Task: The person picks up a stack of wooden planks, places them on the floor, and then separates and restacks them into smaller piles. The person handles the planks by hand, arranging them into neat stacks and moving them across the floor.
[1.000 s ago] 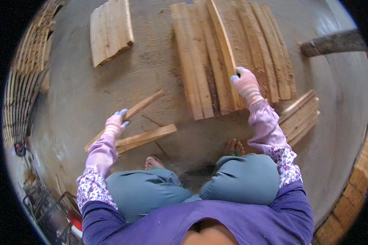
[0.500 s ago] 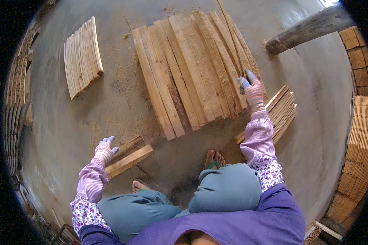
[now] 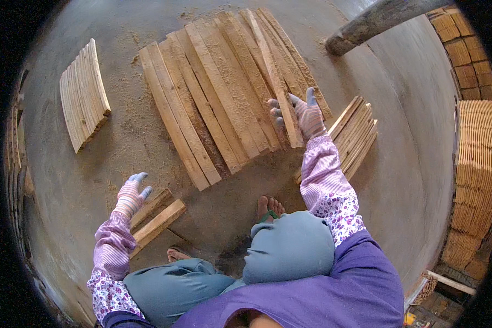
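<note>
My right hand [image 3: 307, 116], in a striped glove with grey fingertips, has its fingers passing beneath a narrow wooden slat [image 3: 276, 82] and showing on its left side. The thumb sticks up, off the wood. This slat lies lengthwise over the right part of a broad layer of wooden boards [image 3: 218, 93] strewn with sawdust. My left hand [image 3: 130, 198], gloved alike, is open at the lower left, fingers stretched out and nothing in them. Close beside it are two short wooden pieces [image 3: 159, 225] on the floor.
A bundle of pale slats [image 3: 85, 95] lies at the far left. Another small stack of slats [image 3: 355, 134] is right of my right forearm. A round post [image 3: 377, 27] rises at the upper right. Tall stacks of wood [image 3: 478, 164] line the right edge.
The slat at my right hand, tilted up before, now lies lower and flatter across the boards. My right hand has turned, with its fingers under it. My left hand stays open.
</note>
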`<state>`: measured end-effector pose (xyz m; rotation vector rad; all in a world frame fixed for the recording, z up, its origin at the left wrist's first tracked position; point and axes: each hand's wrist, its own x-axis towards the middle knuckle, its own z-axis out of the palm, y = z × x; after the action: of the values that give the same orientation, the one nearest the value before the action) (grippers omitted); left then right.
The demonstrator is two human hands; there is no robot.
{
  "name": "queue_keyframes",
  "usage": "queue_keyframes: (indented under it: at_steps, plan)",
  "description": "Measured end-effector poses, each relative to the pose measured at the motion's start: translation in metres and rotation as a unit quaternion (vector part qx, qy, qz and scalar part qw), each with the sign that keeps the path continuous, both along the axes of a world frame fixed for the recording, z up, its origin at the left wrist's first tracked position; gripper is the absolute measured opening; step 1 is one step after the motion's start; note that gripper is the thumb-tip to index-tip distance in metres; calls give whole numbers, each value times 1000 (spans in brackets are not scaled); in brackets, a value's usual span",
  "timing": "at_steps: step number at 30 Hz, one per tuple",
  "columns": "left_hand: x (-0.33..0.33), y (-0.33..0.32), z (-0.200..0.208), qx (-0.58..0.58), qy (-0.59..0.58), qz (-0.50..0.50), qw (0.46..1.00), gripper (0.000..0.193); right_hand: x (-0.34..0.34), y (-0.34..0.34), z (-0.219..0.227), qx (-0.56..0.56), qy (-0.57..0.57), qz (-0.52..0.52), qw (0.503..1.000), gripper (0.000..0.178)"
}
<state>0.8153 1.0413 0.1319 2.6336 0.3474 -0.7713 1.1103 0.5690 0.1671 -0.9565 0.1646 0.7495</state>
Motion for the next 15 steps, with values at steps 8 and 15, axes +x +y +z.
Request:
queue_keyframes:
  at_steps: [8, 15]
  plan:
    - [-7, 9, 2, -6, 16, 27, 999, 53, 9, -19, 7, -254, -157, 20, 954, 57]
    - [-4, 3, -7, -11, 35, 12, 999, 54, -21, 24, -18, -619, -410, 83, 665, 69]
